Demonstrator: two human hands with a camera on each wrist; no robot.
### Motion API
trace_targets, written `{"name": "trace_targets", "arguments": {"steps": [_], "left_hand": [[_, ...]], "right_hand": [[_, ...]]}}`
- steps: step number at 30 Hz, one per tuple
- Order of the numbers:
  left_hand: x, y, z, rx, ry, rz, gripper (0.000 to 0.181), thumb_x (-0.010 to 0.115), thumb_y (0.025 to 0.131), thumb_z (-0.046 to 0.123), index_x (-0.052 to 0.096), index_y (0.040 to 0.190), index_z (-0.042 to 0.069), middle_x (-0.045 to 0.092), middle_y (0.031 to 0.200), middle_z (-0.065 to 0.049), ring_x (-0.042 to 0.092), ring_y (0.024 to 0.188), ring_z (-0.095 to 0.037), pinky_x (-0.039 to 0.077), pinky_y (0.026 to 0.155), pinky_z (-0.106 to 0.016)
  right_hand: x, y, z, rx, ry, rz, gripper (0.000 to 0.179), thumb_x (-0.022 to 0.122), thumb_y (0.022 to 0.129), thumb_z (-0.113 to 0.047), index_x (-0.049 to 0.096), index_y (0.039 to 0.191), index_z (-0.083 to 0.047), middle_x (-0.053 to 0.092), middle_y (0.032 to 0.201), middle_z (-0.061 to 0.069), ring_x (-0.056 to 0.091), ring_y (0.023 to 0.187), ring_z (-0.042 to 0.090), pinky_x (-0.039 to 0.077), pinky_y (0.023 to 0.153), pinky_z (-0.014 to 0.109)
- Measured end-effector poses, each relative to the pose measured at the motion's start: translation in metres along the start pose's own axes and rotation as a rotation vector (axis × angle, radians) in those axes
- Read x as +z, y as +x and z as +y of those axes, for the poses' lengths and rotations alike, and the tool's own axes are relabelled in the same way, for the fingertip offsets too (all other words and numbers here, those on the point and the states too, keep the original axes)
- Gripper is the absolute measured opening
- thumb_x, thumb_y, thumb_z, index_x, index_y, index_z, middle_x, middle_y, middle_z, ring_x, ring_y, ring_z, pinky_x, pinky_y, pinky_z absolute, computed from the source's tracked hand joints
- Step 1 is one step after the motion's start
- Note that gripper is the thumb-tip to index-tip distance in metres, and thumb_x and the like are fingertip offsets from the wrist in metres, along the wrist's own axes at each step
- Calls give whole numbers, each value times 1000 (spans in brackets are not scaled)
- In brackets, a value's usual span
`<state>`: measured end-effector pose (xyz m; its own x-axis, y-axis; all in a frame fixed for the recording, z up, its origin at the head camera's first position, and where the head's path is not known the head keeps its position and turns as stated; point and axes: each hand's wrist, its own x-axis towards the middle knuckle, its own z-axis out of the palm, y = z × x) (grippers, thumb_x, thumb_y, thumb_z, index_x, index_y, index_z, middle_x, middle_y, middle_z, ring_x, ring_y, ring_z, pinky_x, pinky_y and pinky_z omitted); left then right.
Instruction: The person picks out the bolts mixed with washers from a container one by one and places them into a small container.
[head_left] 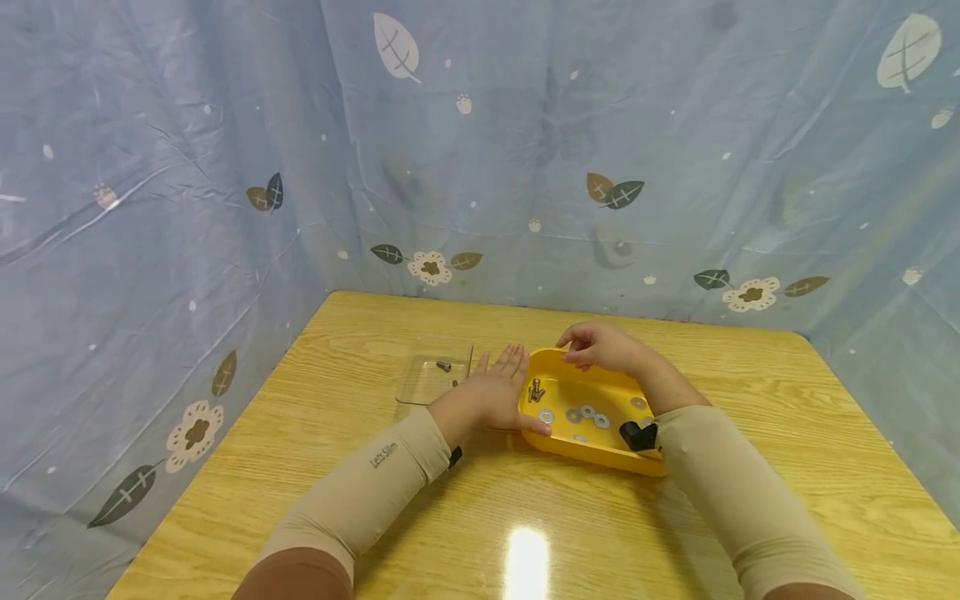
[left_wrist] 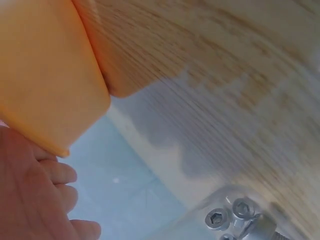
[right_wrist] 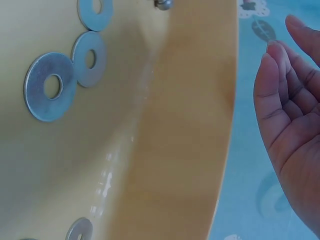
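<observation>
Honestly, a fair bit of this is blocked: the left hand (head_left: 497, 392) covers part of the clear container (head_left: 422, 385), and a black device (head_left: 637, 435) by the right wrist hides the near right corner of the yellow tray (head_left: 588, 452). That tray sits on the bench (head_left: 420, 542) between both hands, rounded corners, smooth walls, plastic-looking. Left fingers are pretty straight along its left edge, thumb over the rim; the left wrist view crops that hand, so I can't tell how hard they press. The right hand (head_left: 603, 346) is up by the far rim, fingers loosely bent, thumb apart, nothing visible in them, and the right wrist view shows a gap between it and the tray wall. Inside the tray are flat silvery washers (head_left: 587, 412), round with a round hole, a couple overlapping, plus a little clump of metal bolts (head_left: 536, 390) at the left end. One bolt is chopped off by the top of the right wrist view. The container's socket-head screws (left_wrist: 217, 218) have hex recesses, but the lower ones get cut off too. Bench is glossy wood grain with a blown-out glare patch, and the blue curtain (head_left: 510, 125) behind is creased, printed with leaves and flowers.
</observation>
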<state>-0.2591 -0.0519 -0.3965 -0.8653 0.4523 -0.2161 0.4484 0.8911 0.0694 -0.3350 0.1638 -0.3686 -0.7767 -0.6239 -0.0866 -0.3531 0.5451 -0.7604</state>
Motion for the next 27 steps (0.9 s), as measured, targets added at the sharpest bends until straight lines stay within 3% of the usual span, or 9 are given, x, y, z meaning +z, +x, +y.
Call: {"name": "trace_targets", "arguments": {"steps": [10,16,23,27], "left_hand": [[1,1,2,0,1,-9,124,34,62,89,-3,147,6,-12,152,-9,-11,139,-22,2,110,-49],[-1,1,2,7,3,-13,125,32,62,89,-3,147,5,-13,151,-9,-11,139,-23,1,110,-50],[-3,0,0,1,6,-18,125,31,60,90,-3,147,6,-13,152,-8,-10,139,-23,0,110,-49],[-4,-1,0,-7,0,-23,124,34,61,89,-3,147,7,-13,152,-7,-11,139,-21,0,110,-48]], "right_hand": [[20,12,13,-11,-66,-83,24,64,86,-10,60,107,1,63,79,15,60,68,26,52,65,35],[29,17,21,-45,-177,-113,24,65,84,-10,61,106,0,63,70,9,57,59,17,49,58,29],[36,26,29,-90,-298,-152,31,69,82,-15,61,109,-2,60,72,-1,53,61,11,46,58,25],[43,29,35,-106,-306,-159,33,71,80,-16,60,107,-1,57,71,-2,51,60,9,45,57,24]]}}
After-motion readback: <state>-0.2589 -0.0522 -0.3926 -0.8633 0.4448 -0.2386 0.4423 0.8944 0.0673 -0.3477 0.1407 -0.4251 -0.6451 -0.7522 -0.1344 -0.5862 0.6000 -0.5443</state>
